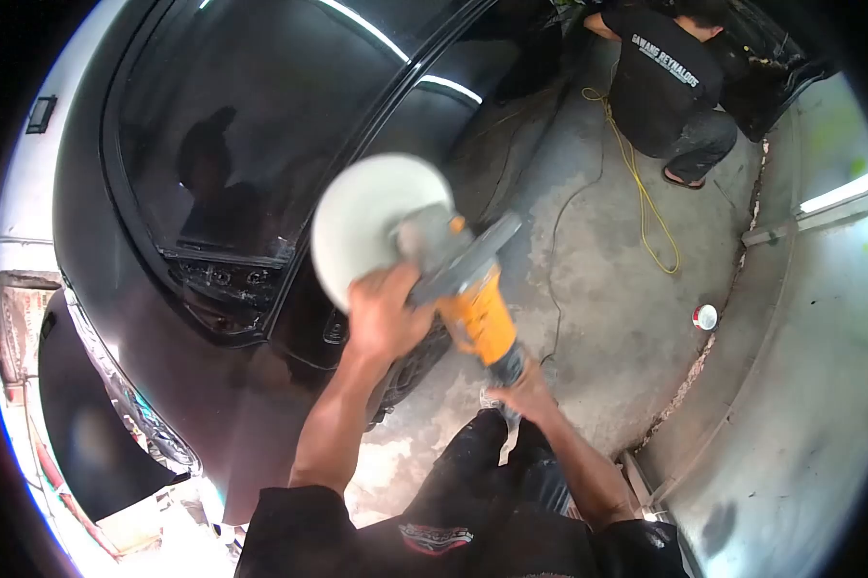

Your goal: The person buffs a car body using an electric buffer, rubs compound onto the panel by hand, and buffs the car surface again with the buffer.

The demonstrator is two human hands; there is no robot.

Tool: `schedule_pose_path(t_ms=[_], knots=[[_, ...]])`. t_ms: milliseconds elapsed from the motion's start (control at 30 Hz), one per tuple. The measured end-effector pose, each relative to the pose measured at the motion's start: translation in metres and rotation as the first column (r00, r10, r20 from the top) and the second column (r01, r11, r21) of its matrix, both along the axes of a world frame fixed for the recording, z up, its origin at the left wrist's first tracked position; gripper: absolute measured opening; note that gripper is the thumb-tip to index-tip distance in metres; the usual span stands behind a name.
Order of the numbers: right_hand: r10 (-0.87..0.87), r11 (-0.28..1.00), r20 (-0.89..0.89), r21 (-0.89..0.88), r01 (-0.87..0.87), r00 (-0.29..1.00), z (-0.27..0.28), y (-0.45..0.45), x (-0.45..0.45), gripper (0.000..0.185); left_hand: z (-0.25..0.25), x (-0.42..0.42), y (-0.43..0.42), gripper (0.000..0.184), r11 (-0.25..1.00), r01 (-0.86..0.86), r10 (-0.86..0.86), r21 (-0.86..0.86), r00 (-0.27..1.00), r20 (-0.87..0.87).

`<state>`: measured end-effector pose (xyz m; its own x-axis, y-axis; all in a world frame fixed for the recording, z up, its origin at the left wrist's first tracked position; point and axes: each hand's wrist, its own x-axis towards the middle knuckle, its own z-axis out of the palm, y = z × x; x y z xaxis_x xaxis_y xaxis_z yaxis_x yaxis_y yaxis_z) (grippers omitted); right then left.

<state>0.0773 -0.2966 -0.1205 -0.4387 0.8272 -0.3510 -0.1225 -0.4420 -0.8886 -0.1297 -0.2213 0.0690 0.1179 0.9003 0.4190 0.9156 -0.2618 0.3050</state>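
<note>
Both my hands are on a yellow and black car polisher (482, 313) with a round white pad (366, 217). My left hand (388, 313) is closed around the front of the tool, close behind the pad. At the rear, my right hand (530, 390) wraps the dark end of the body. The pad is turned toward the side of a black car (212, 405) and overlaps the car's door edge in view. Whether the pad touches the paint or is spinning, I cannot tell.
Another person (660, 87) in a dark shirt crouches at the back right. A yellow cord (643, 197) and a dark cable (556, 250) lie on the concrete floor (597, 318). A small can (705, 317) stands near the grey wall (800, 385) at right.
</note>
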Motion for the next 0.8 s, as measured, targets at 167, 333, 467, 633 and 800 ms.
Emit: schedule_pose_path(t_ms=[167, 333, 467, 633, 800], knots=[[0.242, 0.963, 0.155, 0.080, -0.256, 0.958, 0.013, -0.062, -0.009, 0.076, 0.022, -0.021, -0.103, 0.013, 0.996, -0.088, 0.088, 0.030, 0.996, -0.026], [0.230, 0.965, 0.194, 0.079, -0.249, 0.954, 0.019, -0.061, -0.007, 0.075, 0.033, -0.023, -0.095, 0.014, 0.999, -0.050, 0.049, -0.011, 0.998, -0.038], [0.153, 0.984, 0.134, 0.075, -0.164, 0.979, 0.012, -0.022, 0.009, 0.076, 0.024, -0.009, -0.036, 0.014, 0.999, -0.042, 0.042, 0.008, 0.999, -0.004], [0.106, 0.993, 0.131, 0.043, -0.113, 0.986, 0.016, 0.068, 0.042, 0.070, 0.008, 0.023, 0.061, 0.012, 0.999, -0.025, 0.024, 0.045, 0.999, 0.042], [0.063, 0.998, 0.238, 0.015, -0.069, 0.969, 0.022, 0.188, 0.085, 0.068, -0.007, 0.062, 0.193, 0.013, 0.999, -0.033, 0.030, 0.025, 0.993, 0.110]])
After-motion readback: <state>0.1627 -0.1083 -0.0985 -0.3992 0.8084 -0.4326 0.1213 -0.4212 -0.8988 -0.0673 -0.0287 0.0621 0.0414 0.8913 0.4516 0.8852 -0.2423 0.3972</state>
